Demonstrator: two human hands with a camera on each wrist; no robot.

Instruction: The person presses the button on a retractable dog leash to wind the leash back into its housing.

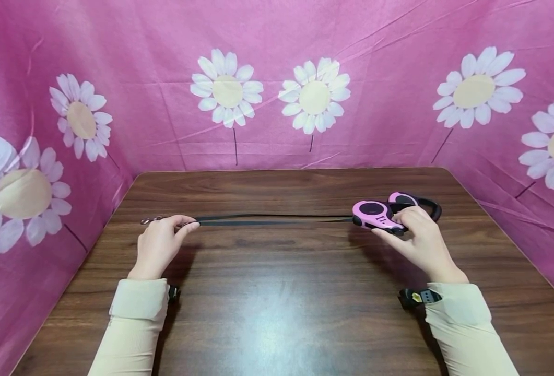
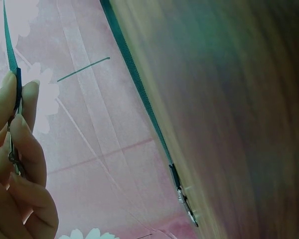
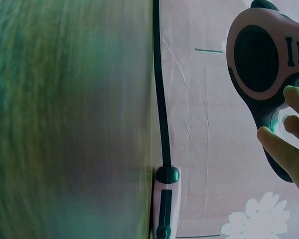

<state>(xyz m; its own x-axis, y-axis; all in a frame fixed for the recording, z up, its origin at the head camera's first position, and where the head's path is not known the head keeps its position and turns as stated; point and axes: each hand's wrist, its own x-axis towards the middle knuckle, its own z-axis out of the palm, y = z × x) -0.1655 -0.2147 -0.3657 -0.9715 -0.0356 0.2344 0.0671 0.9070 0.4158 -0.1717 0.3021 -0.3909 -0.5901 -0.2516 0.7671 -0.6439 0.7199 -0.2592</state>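
My left hand (image 1: 158, 245) pinches the end of a dark strap, with a metal clip (image 2: 13, 149) among its fingers in the left wrist view. That strap (image 1: 277, 223) stretches right to a pink-and-black retractable dog leash (image 1: 363, 209), which my right hand (image 1: 420, 237) grips by its black handle, above the table. Beyond it a second pink-and-black leash (image 1: 401, 197) lies on the table, also seen edge-on as a pink casing (image 3: 174, 204) in the right wrist view. Its strap (image 2: 139, 89) runs out leftward along the tabletop, ending in a metal clip (image 2: 188, 209).
Both straps run roughly parallel over the dark wooden table (image 1: 258, 282). A pink cloth with white daisies (image 1: 267, 31) hangs behind and along both sides of it. Black wrist devices (image 1: 415, 297) sit at the cuffs of the light sleeves.
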